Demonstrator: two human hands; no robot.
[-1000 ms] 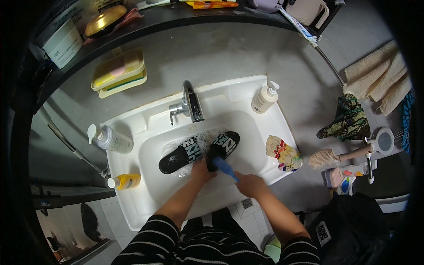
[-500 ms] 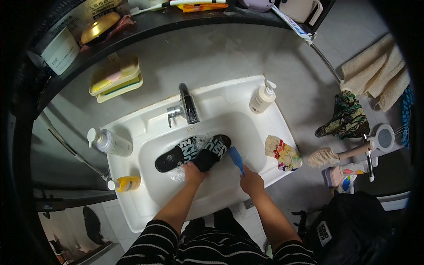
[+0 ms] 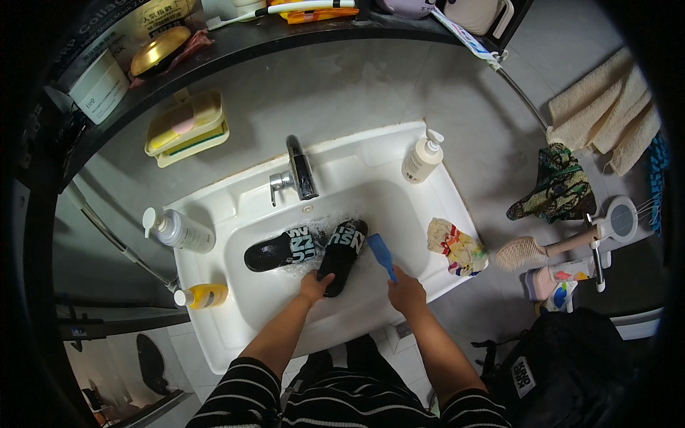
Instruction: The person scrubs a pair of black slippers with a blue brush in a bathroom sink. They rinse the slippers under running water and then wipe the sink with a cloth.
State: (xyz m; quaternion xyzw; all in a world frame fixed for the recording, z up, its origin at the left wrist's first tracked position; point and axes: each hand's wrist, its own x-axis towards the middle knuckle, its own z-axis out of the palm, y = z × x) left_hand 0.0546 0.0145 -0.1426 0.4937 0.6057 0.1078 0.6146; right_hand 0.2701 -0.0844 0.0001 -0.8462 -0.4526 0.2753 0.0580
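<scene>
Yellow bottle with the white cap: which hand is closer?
Left. The left hand holds a black slipper with pale lettering, right of the yellow bottle; the right hand, gripping a flat blue tool, is farther right.

The blue brush [image 3: 380, 252] has its underside hidden, and the top edge crops the pale mug [image 3: 482, 16].

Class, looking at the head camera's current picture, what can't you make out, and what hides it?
All in the head view:
Sole of the black slipper held by the left hand: hidden by its upper side.
Underside of the blue brush: hidden by its back.
Palm of the right hand: hidden by its own back.
Lilac container: cut off by the top edge.
</scene>
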